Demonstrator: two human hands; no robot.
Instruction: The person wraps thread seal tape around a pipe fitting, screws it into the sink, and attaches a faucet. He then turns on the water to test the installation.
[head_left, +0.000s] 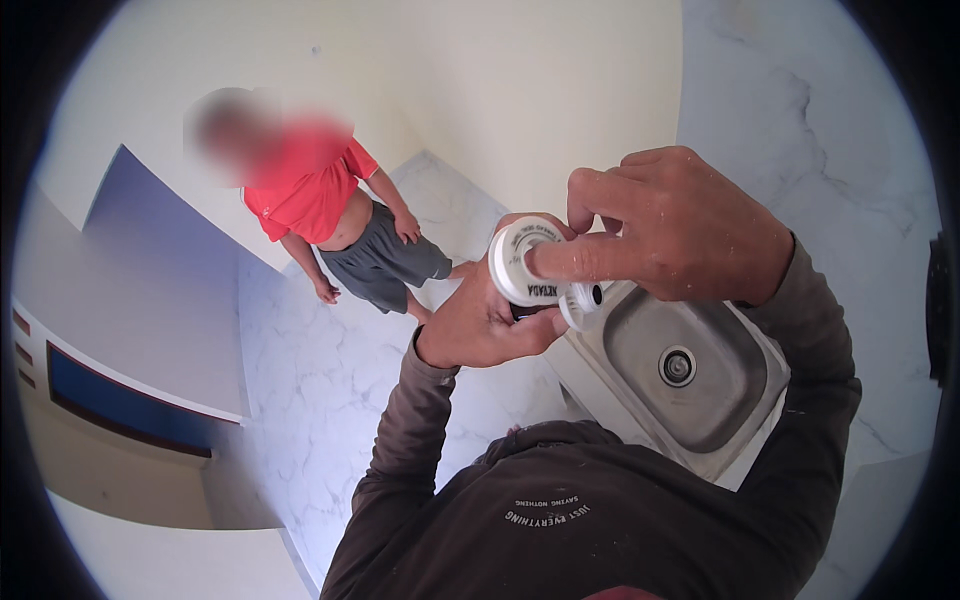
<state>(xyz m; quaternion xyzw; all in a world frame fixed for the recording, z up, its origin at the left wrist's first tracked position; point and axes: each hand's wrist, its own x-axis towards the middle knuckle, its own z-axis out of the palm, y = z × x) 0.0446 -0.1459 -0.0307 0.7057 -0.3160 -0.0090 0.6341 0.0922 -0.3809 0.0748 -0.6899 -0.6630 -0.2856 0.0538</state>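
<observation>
Both my hands meet in front of me, at the middle of the view. My left hand (478, 318) is closed around a small white ribbed cylindrical piece (577, 312) with a dark round opening at its end. My left thumb lies along it, and something dark shows beside the thumb. Just above sits a white roll of thread seal tape (513, 262), its flat printed face turned up. My right hand (670, 225) comes from the right with its index finger pressed on the roll's face and the other fingers curled. My left fingers behind the roll are mostly hidden.
A steel sink (690, 395) with a round drain (677, 367) lies below my right forearm. Left of my hands stands a person in a red shirt (308, 185) and grey shorts on the marbled floor (300, 385). Pale walls and a blue-panelled opening (125, 400) are at left.
</observation>
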